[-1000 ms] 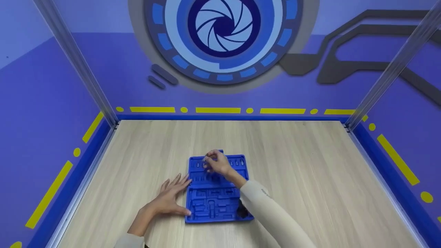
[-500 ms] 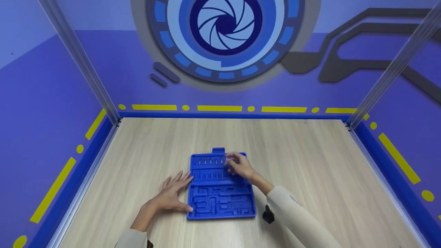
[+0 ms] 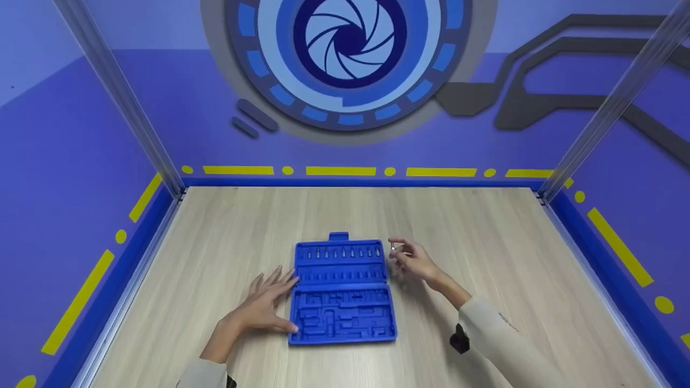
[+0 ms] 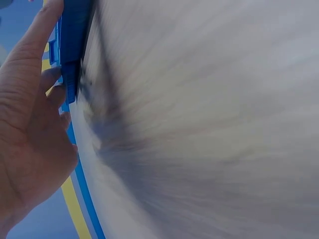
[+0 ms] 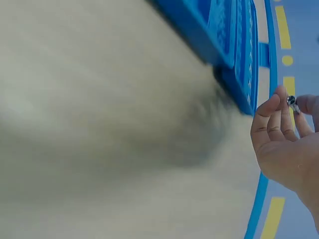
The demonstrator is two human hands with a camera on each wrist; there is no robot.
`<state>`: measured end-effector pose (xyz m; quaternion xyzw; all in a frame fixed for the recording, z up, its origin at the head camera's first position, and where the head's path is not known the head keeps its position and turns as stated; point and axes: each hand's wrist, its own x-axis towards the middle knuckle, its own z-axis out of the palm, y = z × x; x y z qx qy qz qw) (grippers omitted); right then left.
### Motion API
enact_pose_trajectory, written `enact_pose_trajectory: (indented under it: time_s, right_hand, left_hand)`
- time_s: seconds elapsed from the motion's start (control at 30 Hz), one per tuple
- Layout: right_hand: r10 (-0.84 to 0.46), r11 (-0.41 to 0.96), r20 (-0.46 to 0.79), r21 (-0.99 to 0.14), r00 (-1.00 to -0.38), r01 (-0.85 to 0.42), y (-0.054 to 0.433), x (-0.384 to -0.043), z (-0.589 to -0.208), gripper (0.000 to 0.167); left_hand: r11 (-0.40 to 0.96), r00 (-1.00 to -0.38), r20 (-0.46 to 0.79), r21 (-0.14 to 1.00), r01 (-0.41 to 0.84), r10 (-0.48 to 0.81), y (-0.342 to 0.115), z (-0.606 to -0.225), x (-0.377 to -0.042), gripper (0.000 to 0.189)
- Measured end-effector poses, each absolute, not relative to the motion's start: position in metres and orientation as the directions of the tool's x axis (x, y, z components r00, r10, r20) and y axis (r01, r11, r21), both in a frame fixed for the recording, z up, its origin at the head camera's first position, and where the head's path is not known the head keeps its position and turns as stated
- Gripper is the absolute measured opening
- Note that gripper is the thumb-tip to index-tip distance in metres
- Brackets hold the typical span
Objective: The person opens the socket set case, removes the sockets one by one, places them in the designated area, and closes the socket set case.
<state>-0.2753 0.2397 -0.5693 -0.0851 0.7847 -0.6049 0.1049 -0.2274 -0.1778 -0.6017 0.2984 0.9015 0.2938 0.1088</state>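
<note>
A blue plastic tool case [image 3: 337,264] lies unfolded on the table in the head view. Along its far half runs a row of several small silver socket bits [image 3: 344,253]; the near half has moulded hollows. My left hand [image 3: 263,310] rests at the case's left side, fingers spread, thumb and fingertips on its edge. In the left wrist view the thumb lies along the case wall [image 4: 76,30]. Just right of the case's far right corner, my right hand [image 3: 419,264] pinches a small silver socket bit [image 5: 292,102], its hollow end showing in the right wrist view.
The case sits on a light wood tabletop [image 3: 474,231]. Blue walls [image 3: 431,145] with yellow marks and metal corner posts [image 3: 135,113] enclose the back and sides. A latch tab [image 3: 338,236] sticks out from the case's far edge.
My right hand has moved rightward from over the far half of the case to beyond its right edge, uncovering the row of bits. The left hand has stayed at the case's left side.
</note>
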Motion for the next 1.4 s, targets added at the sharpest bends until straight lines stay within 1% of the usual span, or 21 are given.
enact_pose_trajectory:
  time_s: [0.1, 0.2, 0.37, 0.57, 0.77, 1.03, 1.17, 1.4]
  right_hand:
    - [-0.278, 0.265, -0.062, -0.964, -0.958, -0.015, 0.250, -0.276, -0.571, 0.049]
    - [-0.276, 0.287, -0.045, -0.957, -0.960, -0.038, 0.256, -0.277, -0.573, 0.051]
    - [-0.254, 0.372, 0.008, -0.922, -0.967, -0.105, 0.261, -0.282, -0.580, 0.046]
    - [-0.272, 0.468, 0.067, -0.862, -0.960, -0.192, 0.261, -0.289, -0.591, 0.043]
    - [-0.314, 0.524, 0.082, -0.816, -0.946, -0.244, 0.261, -0.292, -0.595, 0.041]
    - [-0.326, 0.660, 0.082, -0.693, -0.942, -0.289, 0.258, -0.298, -0.601, 0.036]
    - [-0.320, 0.686, 0.079, -0.668, -0.944, -0.289, 0.257, -0.298, -0.603, 0.035]
    - [-0.346, 0.672, 0.110, -0.664, -0.932, -0.328, 0.253, -0.300, -0.600, 0.031]
  left_hand:
    - [0.646, -0.796, -0.022, 0.598, 0.474, 0.605, -0.179, -0.601, -0.228, 0.122]
    - [0.643, -0.797, -0.020, 0.603, 0.472, 0.604, -0.181, -0.601, -0.229, 0.122]
    - [0.650, -0.800, -0.017, 0.593, 0.475, 0.600, -0.180, -0.601, -0.231, 0.123]
    - [0.652, -0.803, -0.013, 0.591, 0.474, 0.596, -0.181, -0.601, -0.230, 0.123]
    - [0.653, -0.809, -0.020, 0.603, 0.459, 0.587, -0.183, -0.601, -0.230, 0.123]
    - [0.636, -0.809, -0.021, 0.631, 0.445, 0.587, -0.187, -0.602, -0.229, 0.122]
    - [0.638, -0.812, -0.011, 0.626, 0.449, 0.583, -0.188, -0.606, -0.229, 0.124]
    - [0.624, -0.829, 0.010, 0.654, 0.428, 0.559, -0.188, -0.608, -0.230, 0.117]
